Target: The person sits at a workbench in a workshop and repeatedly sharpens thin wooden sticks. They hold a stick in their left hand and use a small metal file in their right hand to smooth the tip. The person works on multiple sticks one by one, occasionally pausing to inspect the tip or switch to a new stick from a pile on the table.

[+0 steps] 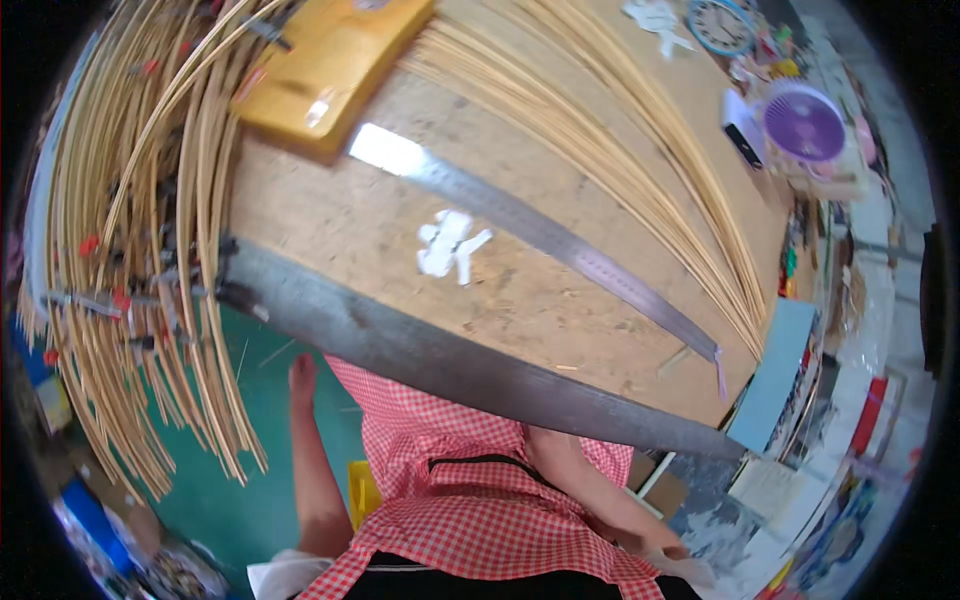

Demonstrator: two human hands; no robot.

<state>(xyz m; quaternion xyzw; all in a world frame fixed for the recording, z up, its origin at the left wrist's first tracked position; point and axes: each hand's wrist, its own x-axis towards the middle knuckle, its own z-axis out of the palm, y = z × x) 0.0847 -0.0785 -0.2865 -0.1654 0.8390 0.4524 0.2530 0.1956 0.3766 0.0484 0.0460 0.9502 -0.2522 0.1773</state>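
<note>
My left hand (pixel 302 374) hangs over the green floor, just off the near edge of the worktable and right of a bundle of long strips. It is small and blurred, and I make out nothing in it. My right forearm (pixel 578 478) crosses in front of my red-and-white checked apron (pixel 450 510). The right hand is hidden at the apron's front, near a dark pocket opening (pixel 485 460). On the table lie a white paper cutout (pixel 447 243) and a long metal ruler (pixel 560 245) with a purple tie at its end.
A dark metal strip (pixel 400 355) runs along the table's near edge. Long pale strips (pixel 620 175) curve across the right side. Clamps hold more strips (pixel 150 250) at the left. A yellow case (pixel 335 70), a round clock (pixel 720 27) and a purple fan (pixel 803 125) stand farther back.
</note>
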